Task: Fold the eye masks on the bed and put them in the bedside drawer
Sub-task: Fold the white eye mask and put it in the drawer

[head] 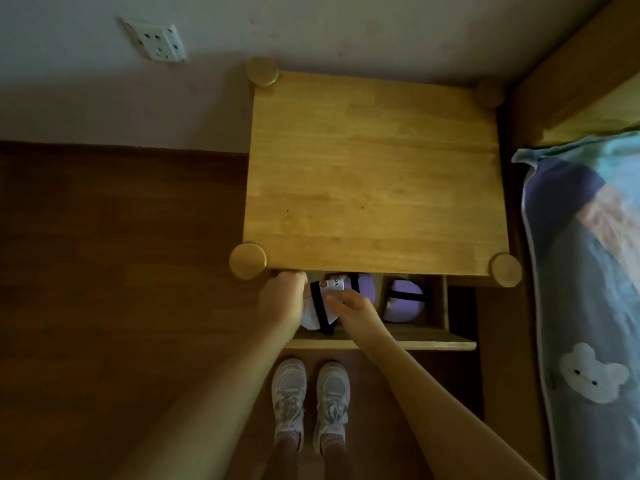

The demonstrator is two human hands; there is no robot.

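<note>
A bedroom: bed [588, 306] beside wooden nightstand [374, 174].

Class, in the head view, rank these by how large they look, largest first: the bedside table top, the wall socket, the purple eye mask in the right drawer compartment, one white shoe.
1. bedside table top
2. white shoe
3 and 4. wall socket and purple eye mask: look alike, left unranked; the shoe's lead is modest.

bedside table [374, 174]: smooth pale wood | eye mask [403, 301]: soft purple cloth | floor [121, 254]: dark wood
</note>
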